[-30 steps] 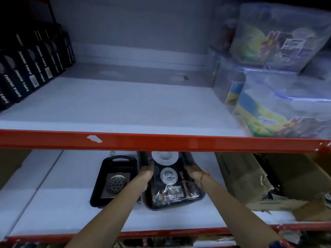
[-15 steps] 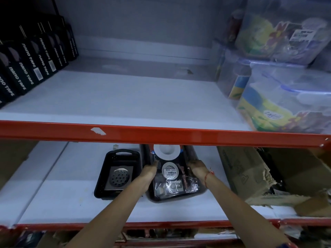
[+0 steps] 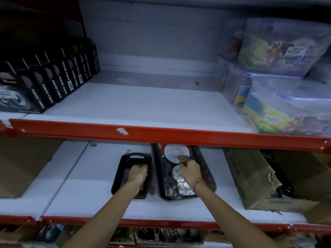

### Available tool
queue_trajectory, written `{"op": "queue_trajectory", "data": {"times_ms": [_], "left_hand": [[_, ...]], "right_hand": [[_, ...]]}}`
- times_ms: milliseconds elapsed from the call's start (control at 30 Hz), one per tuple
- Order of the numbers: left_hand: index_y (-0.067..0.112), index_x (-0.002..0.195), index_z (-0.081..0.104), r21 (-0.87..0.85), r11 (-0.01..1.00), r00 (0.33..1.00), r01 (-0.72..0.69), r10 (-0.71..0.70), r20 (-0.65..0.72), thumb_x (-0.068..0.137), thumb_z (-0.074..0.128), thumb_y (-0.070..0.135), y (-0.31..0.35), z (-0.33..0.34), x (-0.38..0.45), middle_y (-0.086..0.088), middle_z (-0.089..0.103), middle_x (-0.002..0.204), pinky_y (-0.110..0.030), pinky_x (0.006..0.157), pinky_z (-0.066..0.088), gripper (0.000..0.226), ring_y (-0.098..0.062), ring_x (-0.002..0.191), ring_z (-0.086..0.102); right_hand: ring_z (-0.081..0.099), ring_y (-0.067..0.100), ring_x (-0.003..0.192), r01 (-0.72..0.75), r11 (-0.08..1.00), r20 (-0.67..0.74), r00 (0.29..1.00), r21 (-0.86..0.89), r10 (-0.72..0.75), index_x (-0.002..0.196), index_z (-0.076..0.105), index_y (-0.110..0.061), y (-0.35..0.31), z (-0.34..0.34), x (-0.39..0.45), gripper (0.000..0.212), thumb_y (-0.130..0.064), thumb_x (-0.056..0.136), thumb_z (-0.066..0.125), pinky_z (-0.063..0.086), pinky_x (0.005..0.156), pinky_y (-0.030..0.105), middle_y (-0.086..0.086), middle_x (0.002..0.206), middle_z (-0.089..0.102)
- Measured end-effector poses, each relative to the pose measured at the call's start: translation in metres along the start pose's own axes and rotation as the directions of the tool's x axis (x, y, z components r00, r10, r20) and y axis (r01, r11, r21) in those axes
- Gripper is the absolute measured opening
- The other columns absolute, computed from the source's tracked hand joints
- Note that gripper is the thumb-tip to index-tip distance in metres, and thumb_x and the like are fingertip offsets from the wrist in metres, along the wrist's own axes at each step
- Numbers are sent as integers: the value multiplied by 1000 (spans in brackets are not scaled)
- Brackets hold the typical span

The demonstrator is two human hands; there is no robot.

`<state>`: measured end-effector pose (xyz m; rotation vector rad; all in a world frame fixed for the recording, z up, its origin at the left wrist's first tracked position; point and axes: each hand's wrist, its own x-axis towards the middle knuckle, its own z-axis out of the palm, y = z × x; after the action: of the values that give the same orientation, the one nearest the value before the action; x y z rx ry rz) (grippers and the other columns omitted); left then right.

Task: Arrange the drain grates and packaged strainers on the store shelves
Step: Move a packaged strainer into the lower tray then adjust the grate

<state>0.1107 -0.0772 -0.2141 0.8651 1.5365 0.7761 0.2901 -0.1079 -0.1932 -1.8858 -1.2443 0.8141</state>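
Two black trays stand side by side on the lower shelf. Inside the left tray [image 3: 117, 170], my left hand [image 3: 138, 174] has its fingers curled down over the square metal drain grate, which it almost fully hides. The right tray [image 3: 208, 173] holds a packaged strainer [image 3: 180, 187] in clear plastic with a white disc at its far end. My right hand [image 3: 190, 170] lies on top of that package, fingers pinched on its upper part.
A red shelf beam [image 3: 161, 136] crosses just above both hands. On the upper shelf, black nano tape boxes [image 3: 53, 90] line the left and clear plastic containers [image 3: 286, 104] are stacked at the right. A torn cardboard box [image 3: 250, 178] sits right of the trays.
Both hands have let go of the right tray's sides. My left hand has moved into the left tray onto the grate, and my right hand onto the package.
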Motion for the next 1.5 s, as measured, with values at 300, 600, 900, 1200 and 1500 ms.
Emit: {"op": "queue_trajectory", "data": {"times_ms": [300,600,900,1200,1500], "left_hand": [[-1,142,39,-41,984,983,171,-173,-58,99,20,52,3,-64,16,-26,52,137,-48,108,43,71,-39,124,52],[2,130,53,-24,954,946,299,-293,140,91,10,68,15,-71,32,-27,61,125,-45,104,48,88,-35,113,60],[0,135,47,136,902,861,411,-433,268,86,11,74,24,-89,41,-18,62,85,-37,68,53,95,-27,77,60],[1,139,42,167,895,850,413,-445,283,85,11,75,29,-96,33,-21,54,137,-36,80,48,96,-32,126,52],[-4,86,52,99,871,790,480,-479,382,87,25,72,45,-108,28,-21,62,80,-36,67,48,80,-30,72,60]], "right_hand": [[55,44,118,-447,833,426,856,325,293,125,51,11,-45,96,-8,36,-8,96,41,45,100,47,33,135,49],[60,33,114,-534,821,470,788,201,398,124,58,-2,-54,150,5,42,-28,98,36,49,100,40,20,124,62],[57,34,118,-583,789,380,786,194,487,127,56,-3,-56,156,4,45,-29,96,37,46,104,47,20,127,61],[55,33,120,-547,830,403,787,108,466,127,56,-2,-67,159,12,41,-20,94,38,43,107,46,20,129,59],[50,11,71,-470,872,334,850,136,407,91,61,-12,-65,143,43,26,-19,96,37,44,71,23,1,81,59]]}}
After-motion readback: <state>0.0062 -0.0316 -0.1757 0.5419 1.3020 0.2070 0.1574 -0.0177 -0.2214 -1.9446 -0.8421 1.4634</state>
